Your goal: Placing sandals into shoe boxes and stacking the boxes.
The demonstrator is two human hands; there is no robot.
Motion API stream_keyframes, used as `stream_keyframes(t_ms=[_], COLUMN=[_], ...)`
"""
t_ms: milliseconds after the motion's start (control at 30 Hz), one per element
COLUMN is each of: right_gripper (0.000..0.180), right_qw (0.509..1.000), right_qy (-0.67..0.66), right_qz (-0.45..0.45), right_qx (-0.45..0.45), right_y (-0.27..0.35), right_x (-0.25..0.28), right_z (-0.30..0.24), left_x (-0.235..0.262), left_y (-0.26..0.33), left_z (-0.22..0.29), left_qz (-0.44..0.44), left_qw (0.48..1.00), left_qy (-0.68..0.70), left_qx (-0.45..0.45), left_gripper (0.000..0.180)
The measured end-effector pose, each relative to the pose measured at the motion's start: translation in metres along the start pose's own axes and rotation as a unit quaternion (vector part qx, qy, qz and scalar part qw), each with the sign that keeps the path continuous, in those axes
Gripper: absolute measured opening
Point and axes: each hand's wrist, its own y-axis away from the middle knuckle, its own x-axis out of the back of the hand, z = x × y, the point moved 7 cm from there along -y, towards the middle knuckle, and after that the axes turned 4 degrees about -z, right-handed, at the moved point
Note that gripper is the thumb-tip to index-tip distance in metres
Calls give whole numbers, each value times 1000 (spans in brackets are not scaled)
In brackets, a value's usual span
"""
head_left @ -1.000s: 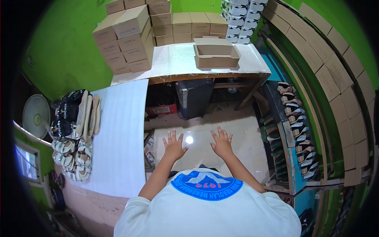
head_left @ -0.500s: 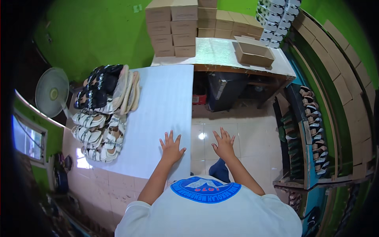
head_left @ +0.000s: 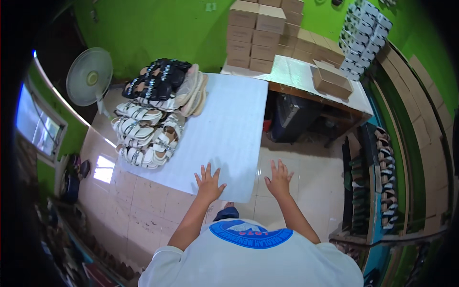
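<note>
My left hand (head_left: 209, 184) is spread over the near right part of a white-topped table (head_left: 224, 119), its fingers apart and nothing in it. Whether it touches the surface I cannot tell. To the right of the table edge, my right hand (head_left: 279, 180) is held out over the tiled floor, fingers apart, also holding nothing. On the table's left side lie white strapped sandals (head_left: 150, 138) in a pile. Behind them are black sandals with shiny trim (head_left: 160, 81), and pale soles (head_left: 192, 91) lean together at their right.
Stacked brown boxes (head_left: 253, 40) and an open box (head_left: 333, 82) stand on the back table (head_left: 291, 76). A dark case (head_left: 296, 117) sits below it. Shoe racks (head_left: 386, 182) line the right; a fan (head_left: 90, 76) stands at the left.
My view has turned left, so the table, sandals and boxes sit farther right in the picture. Both hands remain spread and holding nothing.
</note>
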Motion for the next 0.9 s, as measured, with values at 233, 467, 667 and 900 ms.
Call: stream_keyframes(t_ms=[233,467,667,900], right_gripper=[70,66,57,60], right_qw=[996,1000,989,963], right_qy=[3,-16,-21,-118], right_qz=[-7,3,44,6], right_qx=[-89,18,143,242], right_y=[33,4,-51,-133], right_x=[-14,-10,-4,15], right_z=[20,-71,-194,-357], left_x=[-2,60,160,294], left_y=[45,52,34,-23], left_z=[-33,-79,-166,-313], left_qz=[5,108,252,333], left_qw=[1000,992,966,941], left_qy=[5,58,35,-2], left_qx=[-7,30,54,56], left_gripper=[66,61,57,59])
